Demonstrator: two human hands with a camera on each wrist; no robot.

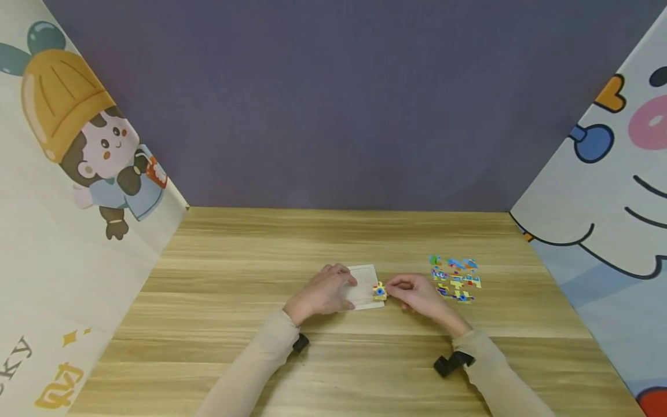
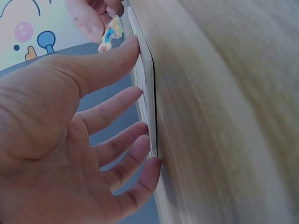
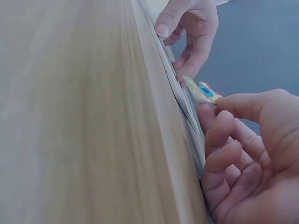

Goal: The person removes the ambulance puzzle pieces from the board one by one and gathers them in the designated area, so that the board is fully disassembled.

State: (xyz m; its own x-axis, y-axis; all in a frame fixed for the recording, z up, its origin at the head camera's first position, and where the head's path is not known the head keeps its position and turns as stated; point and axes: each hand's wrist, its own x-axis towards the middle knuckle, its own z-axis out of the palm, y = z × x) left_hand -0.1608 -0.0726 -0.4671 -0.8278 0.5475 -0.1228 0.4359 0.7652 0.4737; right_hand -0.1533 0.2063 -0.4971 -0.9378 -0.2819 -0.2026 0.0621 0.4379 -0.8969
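Observation:
A flat white puzzle tray [image 1: 363, 279] with a raised border lies on the wooden table. My left hand [image 1: 322, 292] rests at its left side, fingers spread; in the left wrist view the thumb and fingertips [image 2: 150, 169] touch the tray's edge and face. Between thumb and index finger, my right hand [image 1: 421, 296] pinches a yellow puzzle piece [image 3: 202, 92] with a blue round spot. That piece is over the tray's right edge, tilted in the right wrist view. The right hand's other fingers are curled in beside the tray.
Several loose colourful puzzle pieces [image 1: 457, 284] lie in rough rows on the table [image 1: 250, 249], right of the right hand. A dark panel [image 1: 333, 104] stands behind the table, with cartoon-printed walls on the left and right.

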